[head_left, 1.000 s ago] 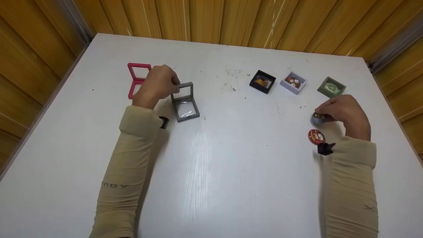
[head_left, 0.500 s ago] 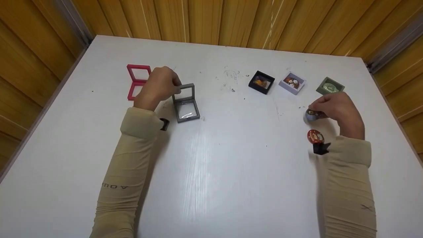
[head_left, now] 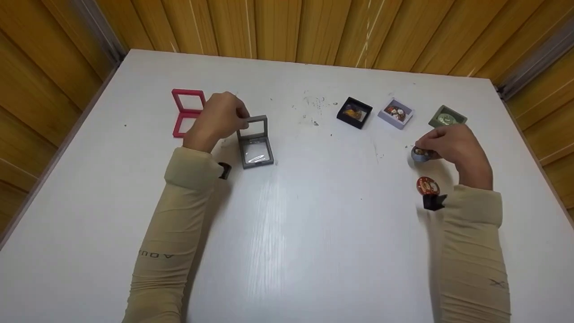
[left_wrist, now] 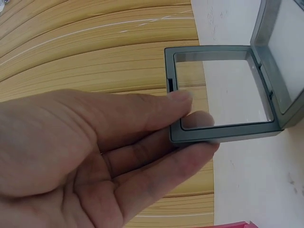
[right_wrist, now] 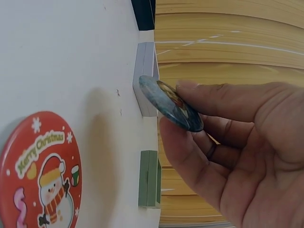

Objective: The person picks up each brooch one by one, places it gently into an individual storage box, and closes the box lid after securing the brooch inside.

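Left of bench (head_left: 323, 251): gray frame (head_left: 256, 152), hinged open, near half low, far half raised; farther left, red frame (head_left: 192, 110), also open.
Left grip (head_left: 217, 119): pinching raised half at corner, thumb and fingertip over clear panel (left_wrist: 228, 90).
Right grip (head_left: 453, 143): pinching blue-edged badge (head_left: 420, 155) by rim, above bench; red badge (head_left: 427, 185) just nearer, face up.
Far right: black box (head_left: 354, 112), lavender box (head_left: 396, 113), green box (head_left: 447, 118).
Frame and badge care: probably best to pinch frame rim only, off panel; hold hinge angle steady; keep badge edge-held, face untouched.

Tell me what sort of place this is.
Probably a small work booth: a white table with wood-look panels behind and beside it. The grey case in the left hand suggests tabletop handwork.
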`<state>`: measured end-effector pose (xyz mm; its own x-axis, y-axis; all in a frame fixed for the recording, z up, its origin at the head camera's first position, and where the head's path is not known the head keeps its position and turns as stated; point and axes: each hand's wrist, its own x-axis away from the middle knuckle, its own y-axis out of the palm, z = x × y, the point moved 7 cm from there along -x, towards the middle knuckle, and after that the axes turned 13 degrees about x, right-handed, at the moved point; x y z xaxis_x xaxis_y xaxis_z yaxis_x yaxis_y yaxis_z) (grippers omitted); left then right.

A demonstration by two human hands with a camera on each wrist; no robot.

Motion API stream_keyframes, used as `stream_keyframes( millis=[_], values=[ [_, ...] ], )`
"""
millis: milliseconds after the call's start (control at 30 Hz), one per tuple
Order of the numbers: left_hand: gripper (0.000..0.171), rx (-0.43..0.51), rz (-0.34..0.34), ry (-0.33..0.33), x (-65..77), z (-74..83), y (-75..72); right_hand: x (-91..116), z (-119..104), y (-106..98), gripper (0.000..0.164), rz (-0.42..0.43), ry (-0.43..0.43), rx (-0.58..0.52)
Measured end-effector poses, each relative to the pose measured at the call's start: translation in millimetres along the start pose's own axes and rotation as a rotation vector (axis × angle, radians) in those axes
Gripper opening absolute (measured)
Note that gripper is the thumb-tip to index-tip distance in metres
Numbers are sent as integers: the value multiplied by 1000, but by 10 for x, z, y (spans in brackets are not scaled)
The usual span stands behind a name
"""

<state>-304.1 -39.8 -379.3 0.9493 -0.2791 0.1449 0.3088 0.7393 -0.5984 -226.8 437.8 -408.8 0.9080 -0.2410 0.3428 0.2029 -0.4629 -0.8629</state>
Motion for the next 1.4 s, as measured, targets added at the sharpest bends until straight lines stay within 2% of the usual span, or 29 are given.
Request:
stream_keyframes(
  millis=[400,767,1067,1400],
  values=[
    [26,-1,-22,-23,4,13,13,25,-13,3,45,-20,8,-7],
    [26,9,-29,-29,17,-11,28,34,-94,-27,46,10,-1,-54],
    [22,-6,-21,12,4,18,73,51,-100,-20,45,33,12,-83],
    [23,-1,-34,17,-29,52,131,53,-129,-4,46,19,49,-131]
  ],
)
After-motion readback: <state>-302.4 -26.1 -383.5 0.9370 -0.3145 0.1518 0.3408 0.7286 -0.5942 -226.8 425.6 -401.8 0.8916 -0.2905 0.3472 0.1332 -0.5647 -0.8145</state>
